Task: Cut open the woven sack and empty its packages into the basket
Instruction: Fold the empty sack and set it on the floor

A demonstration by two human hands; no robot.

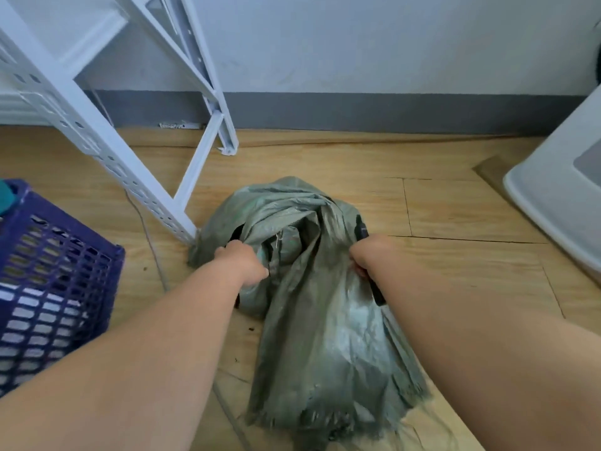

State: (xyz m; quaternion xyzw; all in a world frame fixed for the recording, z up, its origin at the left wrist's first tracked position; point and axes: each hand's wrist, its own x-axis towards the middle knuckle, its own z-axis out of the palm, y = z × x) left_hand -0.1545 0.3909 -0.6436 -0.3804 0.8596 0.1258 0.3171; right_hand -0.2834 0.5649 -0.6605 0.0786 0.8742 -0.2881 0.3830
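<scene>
Head view: a grey-green woven sack (312, 288) lies crumpled on the wood floor (455, 209) at lower centre, its frayed edge nearest the camera. The left hand (244, 262) and right hand (370, 255) each grip its bunched fabric. A blue basket (48, 288) stands at left.

We see two bare forearms, with no sleeve on either as far as the frame reaches. The left hand (242, 262) and the right hand (370, 257) wear no gloves, and the wrists carry no watch or band.
</scene>
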